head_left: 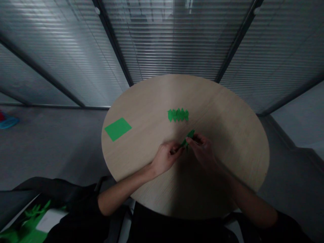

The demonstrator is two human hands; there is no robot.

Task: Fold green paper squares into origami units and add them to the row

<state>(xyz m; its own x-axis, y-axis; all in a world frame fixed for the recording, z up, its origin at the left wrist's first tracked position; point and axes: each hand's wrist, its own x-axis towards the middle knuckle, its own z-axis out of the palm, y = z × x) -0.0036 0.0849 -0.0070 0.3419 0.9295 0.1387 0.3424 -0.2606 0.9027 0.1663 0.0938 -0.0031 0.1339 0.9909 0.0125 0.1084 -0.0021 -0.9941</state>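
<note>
Between both hands, over the middle of the table, is a small folded piece of green paper (189, 134), tilted up to the right. My left hand (167, 156) pinches its lower left end, fingers closed. My right hand (202, 146) grips the upper right part, with the thumb lying across the paper. Just beyond the hands lies a row of folded green paper pieces (178, 115) with pointed edges. Off to the left, a flat green sheet of paper (118, 129) rests near the table's edge. The fingers partly hide the held paper's folds.
The round wooden table (152, 98) stands close to glass panels with blinds (172, 50). At the lower left, green things and a white item (51, 220) sit beside my left arm. A blue round object (9, 122) lies on the floor at far left.
</note>
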